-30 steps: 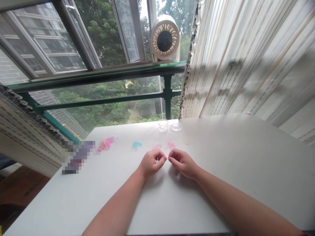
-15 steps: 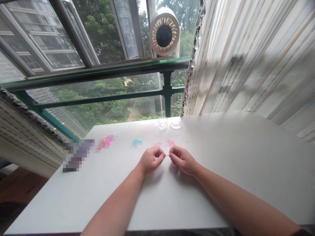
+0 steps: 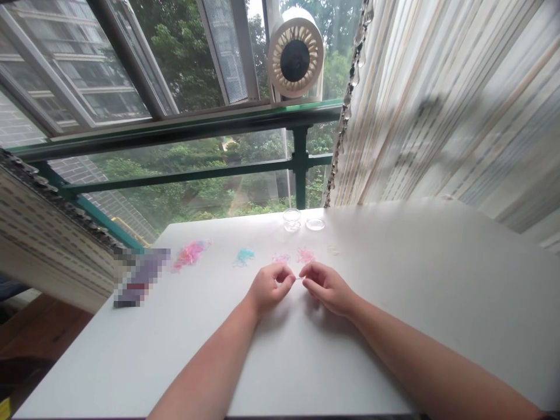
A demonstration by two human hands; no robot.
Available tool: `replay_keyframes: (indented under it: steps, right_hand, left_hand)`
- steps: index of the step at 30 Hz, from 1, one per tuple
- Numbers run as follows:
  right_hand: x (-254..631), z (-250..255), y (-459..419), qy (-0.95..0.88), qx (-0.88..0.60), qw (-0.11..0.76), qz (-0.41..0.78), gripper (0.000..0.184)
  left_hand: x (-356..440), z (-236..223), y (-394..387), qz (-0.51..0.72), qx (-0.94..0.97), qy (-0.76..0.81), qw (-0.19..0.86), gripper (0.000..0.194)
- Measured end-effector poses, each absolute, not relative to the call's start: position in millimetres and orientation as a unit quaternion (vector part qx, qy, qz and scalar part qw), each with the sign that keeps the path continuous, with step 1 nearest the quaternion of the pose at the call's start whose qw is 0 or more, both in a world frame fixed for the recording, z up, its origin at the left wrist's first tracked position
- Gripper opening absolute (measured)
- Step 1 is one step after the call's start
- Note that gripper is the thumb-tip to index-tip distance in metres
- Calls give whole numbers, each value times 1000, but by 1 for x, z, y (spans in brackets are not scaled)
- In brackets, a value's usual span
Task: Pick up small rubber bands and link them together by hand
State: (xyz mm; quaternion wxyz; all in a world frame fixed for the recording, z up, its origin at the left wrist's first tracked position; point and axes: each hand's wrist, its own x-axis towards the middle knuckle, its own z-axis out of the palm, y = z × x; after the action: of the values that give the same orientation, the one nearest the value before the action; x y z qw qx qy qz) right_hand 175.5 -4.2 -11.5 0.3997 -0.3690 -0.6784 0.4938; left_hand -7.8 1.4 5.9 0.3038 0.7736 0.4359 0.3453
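A tiny pale pink rubber band (image 3: 299,278) spans the narrow gap between my two hands, just above the white table. My left hand (image 3: 272,287) pinches one end between thumb and forefinger. At the other end is my right hand (image 3: 328,289), its thumb and forefinger at the band with a slight gap showing between their tips. Just beyond my fingers lie a lilac-pink pile of rubber bands (image 3: 280,258) and a brighter pink pile (image 3: 305,255). The nearer edge of the lilac-pink pile is partly hidden by my left hand.
A turquoise pile (image 3: 244,256) and a larger mixed pile (image 3: 191,255) lie leftward on the white table (image 3: 280,361). Pale bands (image 3: 333,250) lie to the right. A clear round container (image 3: 291,220) and its lid (image 3: 315,224) stand behind. A blurred-out object (image 3: 142,279) lies far left.
My right thumb and forefinger have parted slightly, and the visible stretch of band looks shorter and paler. My left hand keeps its pinch. The view has shifted a little.
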Motion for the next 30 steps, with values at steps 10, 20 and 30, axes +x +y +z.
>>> replay_keyframes:
  steps: [10, 20, 30]
  right_hand:
    - [177, -15, -5, -694, -392, 394, 458, 10]
    - [177, -17, -4, -700, -393, 397, 446, 11]
    - [176, -14, -8, -722, -397, 371, 428, 12]
  left_hand:
    - [-7, 6, 2, 337, 773, 440, 309, 18]
    - [-7, 7, -1, 337, 767, 448, 313, 17]
    - [-7, 5, -1, 339, 772, 444, 303, 16]
